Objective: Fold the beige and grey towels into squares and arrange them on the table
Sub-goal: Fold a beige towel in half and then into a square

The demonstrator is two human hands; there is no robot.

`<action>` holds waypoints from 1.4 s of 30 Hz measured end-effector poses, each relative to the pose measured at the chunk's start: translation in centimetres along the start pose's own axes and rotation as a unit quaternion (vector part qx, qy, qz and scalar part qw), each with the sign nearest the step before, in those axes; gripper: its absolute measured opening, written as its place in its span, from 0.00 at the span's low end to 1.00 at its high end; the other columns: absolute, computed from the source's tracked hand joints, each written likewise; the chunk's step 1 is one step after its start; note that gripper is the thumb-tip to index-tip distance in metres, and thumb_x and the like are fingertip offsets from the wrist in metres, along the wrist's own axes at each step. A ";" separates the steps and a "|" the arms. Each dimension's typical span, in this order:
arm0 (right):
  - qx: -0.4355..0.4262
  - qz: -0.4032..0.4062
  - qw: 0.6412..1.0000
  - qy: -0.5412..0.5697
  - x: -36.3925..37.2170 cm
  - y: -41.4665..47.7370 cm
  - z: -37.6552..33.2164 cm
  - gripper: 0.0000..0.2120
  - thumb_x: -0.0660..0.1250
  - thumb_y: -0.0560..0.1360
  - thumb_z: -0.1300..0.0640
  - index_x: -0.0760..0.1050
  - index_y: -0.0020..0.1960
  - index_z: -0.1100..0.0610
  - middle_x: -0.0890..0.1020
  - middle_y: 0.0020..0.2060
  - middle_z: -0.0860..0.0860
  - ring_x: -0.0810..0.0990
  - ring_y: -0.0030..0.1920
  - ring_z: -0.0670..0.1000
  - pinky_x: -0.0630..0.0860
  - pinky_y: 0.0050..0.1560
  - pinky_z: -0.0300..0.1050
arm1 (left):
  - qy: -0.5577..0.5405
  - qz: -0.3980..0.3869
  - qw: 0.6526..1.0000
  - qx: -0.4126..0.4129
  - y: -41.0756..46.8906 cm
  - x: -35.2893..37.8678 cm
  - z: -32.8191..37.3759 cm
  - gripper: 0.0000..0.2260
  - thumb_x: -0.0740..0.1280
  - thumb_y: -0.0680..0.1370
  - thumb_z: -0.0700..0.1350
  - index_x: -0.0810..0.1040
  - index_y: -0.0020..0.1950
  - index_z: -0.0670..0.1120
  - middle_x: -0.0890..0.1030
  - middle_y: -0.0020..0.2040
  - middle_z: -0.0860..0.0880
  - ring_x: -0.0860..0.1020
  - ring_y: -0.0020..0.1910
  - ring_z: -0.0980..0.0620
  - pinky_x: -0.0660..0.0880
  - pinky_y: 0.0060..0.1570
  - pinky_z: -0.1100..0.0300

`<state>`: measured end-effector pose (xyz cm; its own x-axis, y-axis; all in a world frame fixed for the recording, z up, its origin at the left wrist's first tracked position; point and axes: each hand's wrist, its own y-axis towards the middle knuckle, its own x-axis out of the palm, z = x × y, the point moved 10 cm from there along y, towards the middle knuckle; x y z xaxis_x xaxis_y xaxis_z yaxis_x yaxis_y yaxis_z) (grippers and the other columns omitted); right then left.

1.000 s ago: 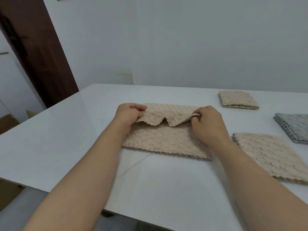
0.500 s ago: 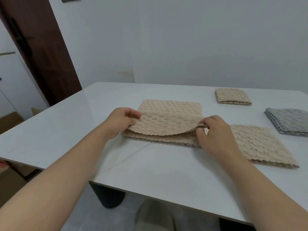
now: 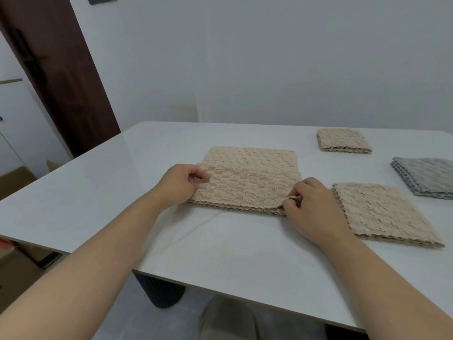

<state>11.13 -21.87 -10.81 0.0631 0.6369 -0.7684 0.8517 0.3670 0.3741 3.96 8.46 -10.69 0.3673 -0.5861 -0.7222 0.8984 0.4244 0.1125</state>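
Pinching the beige towel [image 3: 247, 177] between them at its edges, left hand [image 3: 180, 184] and right hand [image 3: 312, 207], grips clamped.

Beige waffle-textured towel [image 3: 247, 177]; grey towel [image 3: 426, 176]; white table [image 3: 98, 182].

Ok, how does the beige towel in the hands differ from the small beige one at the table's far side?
The near beige towel is a wide rectangle, the far beige towel a smaller square. The near one's edge looks thinner, the far one's a thicker stack. The left hand and right hand grip the near one's edges; the far one lies untouched. Both are textured and flat on the table.
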 end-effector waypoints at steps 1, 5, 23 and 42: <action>-0.001 -0.005 1.000 -0.006 0.2 0.0 0.0 0.06 0.65 0.74 0.56 0.77 0.39 0.53 0.76 0.46 0.45 0.75 0.48 0.48 0.72 0.47 0.44 | 0.021 -0.009 1.000 0.000 0.1 0.4 0.0 0.18 0.64 0.78 0.30 0.84 0.51 0.53 0.84 0.51 0.56 0.78 0.41 0.60 0.72 0.37 0.68; -0.002 -0.014 0.998 -0.061 0.2 0.2 -0.3 0.15 0.62 0.74 0.46 0.79 0.33 0.50 0.79 0.43 0.43 0.73 0.51 0.51 0.73 0.51 0.48 | 0.138 -0.017 0.990 0.004 0.5 1.1 1.1 0.18 0.65 0.75 0.32 0.82 0.50 0.55 0.79 0.58 0.51 0.77 0.57 0.51 0.75 0.53 0.59; 0.021 -0.200 0.974 -0.102 5.7 10.9 -4.6 0.15 0.64 0.78 0.54 0.80 0.63 0.48 0.81 0.60 0.48 0.79 0.59 0.53 0.78 0.60 0.53 | 0.178 -0.067 0.966 0.178 5.9 5.8 8.7 0.13 0.62 0.85 0.48 0.81 0.66 0.52 0.80 0.64 0.52 0.76 0.65 0.52 0.72 0.67 0.52; -0.038 -0.270 0.959 -0.080 8.0 12.0 -4.1 0.22 0.68 0.78 0.43 0.76 0.67 0.53 0.80 0.58 0.50 0.77 0.58 0.52 0.73 0.56 0.45 | 0.171 -0.060 0.970 0.164 6.3 6.7 6.5 0.05 0.68 0.80 0.50 0.73 0.53 0.55 0.79 0.49 0.55 0.76 0.48 0.53 0.75 0.50 0.54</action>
<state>19.73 -9.55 -10.32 -0.2923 0.2307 -0.9281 0.7432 0.6656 -0.0686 13.67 2.67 -10.37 0.2042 -0.3303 -0.9215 0.9786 0.0923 0.1837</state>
